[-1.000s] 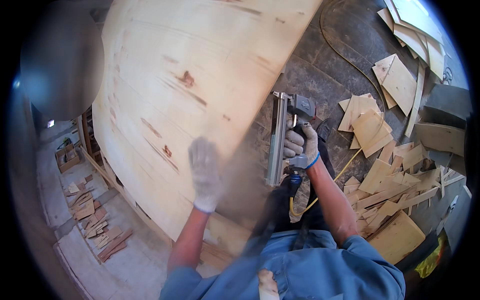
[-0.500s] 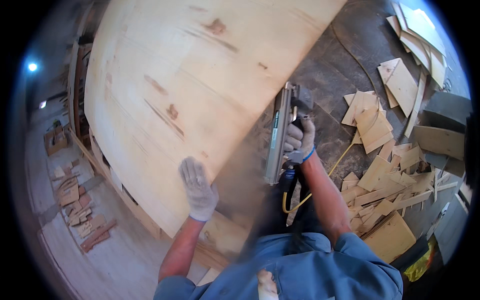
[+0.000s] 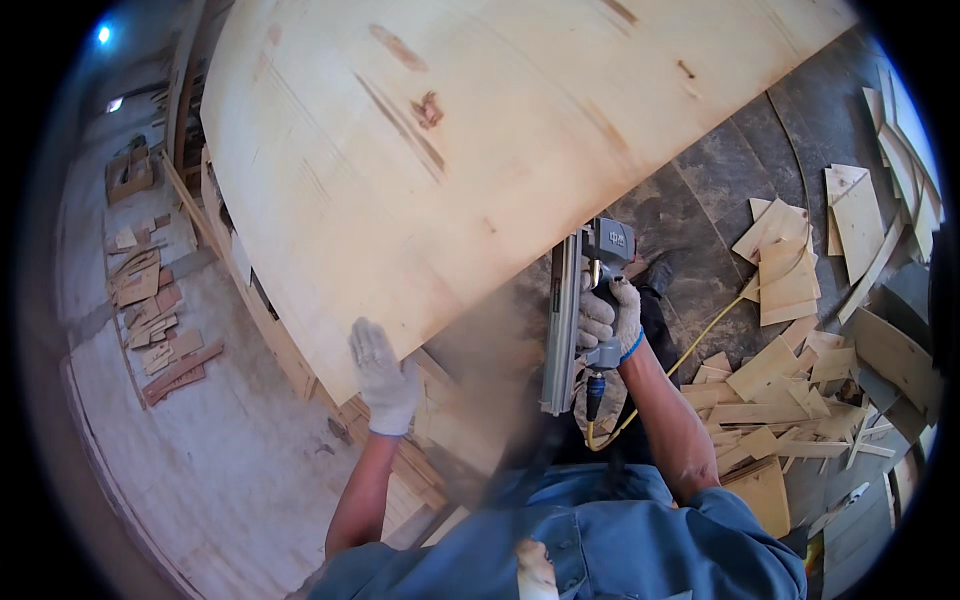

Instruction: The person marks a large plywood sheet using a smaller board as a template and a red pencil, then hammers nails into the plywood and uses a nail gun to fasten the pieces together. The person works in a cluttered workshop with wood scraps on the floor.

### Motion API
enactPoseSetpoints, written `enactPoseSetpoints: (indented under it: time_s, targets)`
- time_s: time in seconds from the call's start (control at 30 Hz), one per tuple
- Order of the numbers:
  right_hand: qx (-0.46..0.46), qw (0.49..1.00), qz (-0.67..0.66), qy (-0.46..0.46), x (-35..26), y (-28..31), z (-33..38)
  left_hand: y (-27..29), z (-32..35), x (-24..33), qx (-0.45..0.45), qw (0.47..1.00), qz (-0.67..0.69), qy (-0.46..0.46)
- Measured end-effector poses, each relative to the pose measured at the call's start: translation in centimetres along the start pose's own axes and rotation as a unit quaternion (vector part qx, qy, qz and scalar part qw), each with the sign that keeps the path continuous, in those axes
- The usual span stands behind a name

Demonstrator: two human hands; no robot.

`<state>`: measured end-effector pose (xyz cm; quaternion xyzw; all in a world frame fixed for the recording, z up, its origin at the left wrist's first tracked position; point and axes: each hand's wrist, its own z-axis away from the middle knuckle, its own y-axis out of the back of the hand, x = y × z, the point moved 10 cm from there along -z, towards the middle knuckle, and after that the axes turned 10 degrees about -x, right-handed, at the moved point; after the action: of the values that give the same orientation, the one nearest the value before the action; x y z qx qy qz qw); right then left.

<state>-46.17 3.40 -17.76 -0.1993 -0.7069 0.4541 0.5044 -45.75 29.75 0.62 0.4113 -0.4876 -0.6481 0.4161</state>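
Observation:
My right hand [image 3: 608, 318], in a pale glove with a blue cuff, grips a pneumatic nail gun [image 3: 563, 325] by its handle. The nose of the gun lies close to the edge of a large plywood sheet [image 3: 520, 150]; whether they touch I cannot tell. A yellow air hose [image 3: 690, 345] runs from the handle's base. My left hand [image 3: 383, 378], also gloved, rests with fingers stretched out at the sheet's near corner, and nothing is held in it. Wooden boards [image 3: 415, 455] show below that corner.
Plywood offcuts [image 3: 790, 280] lie on the dark floor [image 3: 690, 200] to the right, with a heap of scraps [image 3: 780, 390] nearer me. At left, wood pieces [image 3: 150, 310] and a box [image 3: 130, 175] sit on a pale floor [image 3: 240, 430].
The view has turned, so the plywood sheet and the floor scraps appear shifted. The nail gun sits lower in view, still in my right hand. My left hand stays at the sheet's near corner.

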Motion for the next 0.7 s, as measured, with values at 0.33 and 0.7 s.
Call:
enactPoseSetpoints:
  time_s: [0.33,0.7]
  targets:
    - [-0.078,0.997,-0.002,0.006,4.8,2.7,-0.4,-1.8,3.4,-2.7,0.066,0.998,0.011,0.012]
    - [-0.025,0.996,0.08,-0.01,20.8,10.0,-0.2,-5.1,14.8,-16.0,0.065,0.998,0.025,0.005]
